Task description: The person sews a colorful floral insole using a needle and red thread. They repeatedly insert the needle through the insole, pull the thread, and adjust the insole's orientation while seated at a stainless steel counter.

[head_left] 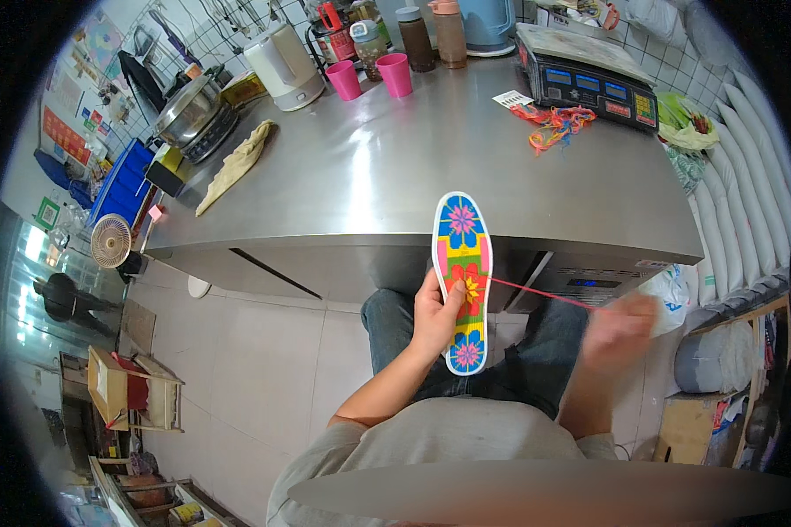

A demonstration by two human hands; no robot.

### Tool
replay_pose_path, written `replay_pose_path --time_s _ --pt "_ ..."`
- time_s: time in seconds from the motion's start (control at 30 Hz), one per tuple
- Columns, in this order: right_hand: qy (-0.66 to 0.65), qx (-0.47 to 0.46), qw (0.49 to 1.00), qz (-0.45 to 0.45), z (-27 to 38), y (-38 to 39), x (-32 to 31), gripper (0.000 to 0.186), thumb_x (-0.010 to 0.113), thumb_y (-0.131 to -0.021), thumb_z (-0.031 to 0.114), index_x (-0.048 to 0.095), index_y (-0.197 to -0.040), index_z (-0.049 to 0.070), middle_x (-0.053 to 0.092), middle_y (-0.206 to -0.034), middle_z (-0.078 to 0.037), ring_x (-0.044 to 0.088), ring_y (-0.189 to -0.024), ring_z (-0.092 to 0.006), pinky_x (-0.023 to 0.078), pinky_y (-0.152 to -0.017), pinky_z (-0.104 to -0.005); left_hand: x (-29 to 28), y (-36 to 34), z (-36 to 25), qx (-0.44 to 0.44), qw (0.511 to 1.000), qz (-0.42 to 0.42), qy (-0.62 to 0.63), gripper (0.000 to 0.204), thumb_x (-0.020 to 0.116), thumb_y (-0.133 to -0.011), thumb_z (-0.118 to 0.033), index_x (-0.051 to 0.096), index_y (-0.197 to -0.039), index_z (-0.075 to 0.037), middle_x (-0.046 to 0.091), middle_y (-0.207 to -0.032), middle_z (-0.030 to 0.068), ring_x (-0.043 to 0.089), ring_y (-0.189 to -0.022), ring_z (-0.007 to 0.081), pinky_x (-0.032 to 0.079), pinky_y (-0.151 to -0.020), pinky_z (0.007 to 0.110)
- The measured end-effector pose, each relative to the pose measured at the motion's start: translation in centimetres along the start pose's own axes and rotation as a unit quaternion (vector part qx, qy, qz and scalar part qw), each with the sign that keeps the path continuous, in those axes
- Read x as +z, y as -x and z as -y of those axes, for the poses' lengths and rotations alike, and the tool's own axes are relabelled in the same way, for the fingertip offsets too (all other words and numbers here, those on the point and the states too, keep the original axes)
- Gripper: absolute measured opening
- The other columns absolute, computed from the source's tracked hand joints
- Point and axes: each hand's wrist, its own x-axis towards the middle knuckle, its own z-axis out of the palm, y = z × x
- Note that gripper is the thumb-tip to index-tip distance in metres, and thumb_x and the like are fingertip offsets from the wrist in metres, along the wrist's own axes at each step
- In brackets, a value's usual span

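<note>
A brightly patterned shoe insole (462, 230), with blue, pink, red, yellow and green flower designs and a white rim, stands nearly upright in front of the counter edge. My left hand (435, 314) is closed around its left side, the thumb lying across the front. From the insole's right edge a red thread (536, 291) runs taut toward my right hand (622, 332). That hand is out to the right, smeared by motion, so its fingers and anything small in them do not show clearly.
On the steel counter (325, 176) lie a tangle of coloured thread (554, 125) and a folded cloth (235, 167). A weighing scale (589, 79), pink cups (395, 75), a white kettle (283, 63) and a pot (189, 110) stand toward the back. Stacked white sacks (747, 176) are at right.
</note>
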Motion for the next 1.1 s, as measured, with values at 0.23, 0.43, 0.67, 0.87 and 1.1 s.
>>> replay_pose_path --time_s 0.23,0.43,0.67,0.87,1.1 --pt "0.156 -0.254 0.939 -0.173 12.6 -1.8 -5.2 0.011 0.05 -0.088 0.006 0.042 -0.081 0.005 0.043 -0.075 -0.003 0.044 -0.065 -0.0103 0.043 -0.063 -0.0241 -0.6 -0.9 -0.5 0.114 0.98 -0.065 -0.149 0.021 0.051 -0.089 -0.007 0.052 -0.108 0.001 0.059 -0.082 0.0026 0.05 -0.065 0.0064 0.043 -0.06 0.022" --pt "0.112 -0.063 0.989 -0.077 10.4 -0.6 -6.7 0.012 0.049 -0.087 0.003 0.041 -0.079 0.004 0.04 -0.072 -0.003 0.043 -0.067 -0.0112 0.042 -0.065 -0.0251 1.6 -0.2 0.3 0.134 0.965 -0.031 -0.222 0.016 0.054 -0.087 -0.01 0.053 -0.098 0.001 0.055 -0.072 0.0079 0.047 -0.06 0.0074 0.041 -0.054 0.024" --pt "0.153 -0.174 0.942 -0.243 11.5 -2.6 -9.7 0.01 0.052 -0.084 0.001 0.046 -0.091 0.0 0.042 -0.071 -0.004 0.048 -0.074 -0.0146 0.045 -0.083 -0.0296 -2.4 -2.3 -1.5 0.169 0.944 -0.122 -0.255 0.014 0.05 -0.089 -0.008 0.051 -0.101 0.0 0.058 -0.083 0.0029 0.05 -0.07 0.0048 0.043 -0.063 0.021" --pt "0.419 0.073 0.89 -0.165 1.0 -1.0 -4.3 0.01 0.051 -0.087 0.009 0.055 -0.091 0.002 0.058 -0.084 -0.009 0.057 -0.079 -0.0189 0.048 -0.078 -0.033 0.8 -0.1 -0.4 -0.045 0.996 0.052 0.049 0.023 0.048 -0.092 -0.012 0.046 -0.112 -0.001 0.059 -0.103 0.0057 0.057 -0.089 0.009 0.047 -0.078 0.024" --pt "0.435 0.157 0.872 0.164 -6.7 0.5 2.0 0.017 0.061 -0.069 -0.008 0.058 -0.085 -0.003 0.048 -0.078 -0.007 0.051 -0.071 -0.0163 0.041 -0.062 -0.024 1.5 0.9 1.0 -0.107 0.975 0.14 0.139 0.025 0.047 -0.093 -0.013 0.043 -0.115 -0.002 0.06 -0.105 0.0061 0.059 -0.089 0.0093 0.048 -0.079 0.024"
